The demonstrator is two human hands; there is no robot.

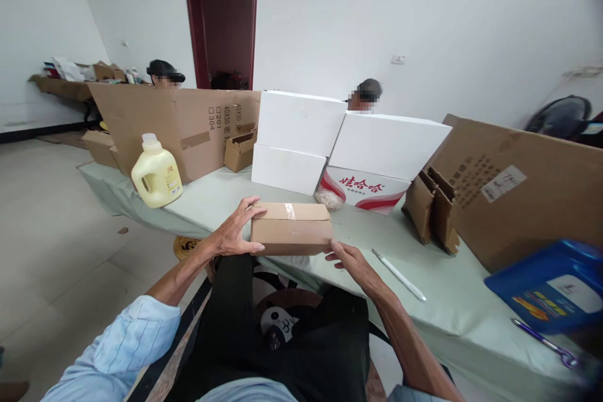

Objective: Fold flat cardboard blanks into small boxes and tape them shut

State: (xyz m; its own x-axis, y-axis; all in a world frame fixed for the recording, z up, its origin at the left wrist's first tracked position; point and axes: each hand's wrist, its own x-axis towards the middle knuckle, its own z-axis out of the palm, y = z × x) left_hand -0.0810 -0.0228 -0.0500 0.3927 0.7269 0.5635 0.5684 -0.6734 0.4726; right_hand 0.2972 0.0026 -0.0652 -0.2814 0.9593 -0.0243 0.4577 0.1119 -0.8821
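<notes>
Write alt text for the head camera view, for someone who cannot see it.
A person's left hand grips one end of a small cardboard box on a green-covered table; the right hand touches the other end. Behind stand a yellow jug, white boxes and cardboard sheets, with two people beyond.

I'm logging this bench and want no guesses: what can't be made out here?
Head view only:
Inside of the small cardboard box: taped shut, gripped by the left hand, touched by the right hand.
Blue container label: blurred at the right edge.
Yellow jug label: too small.
Two people opposite: bodies hidden by the cardboard sheet and white boxes.
</notes>
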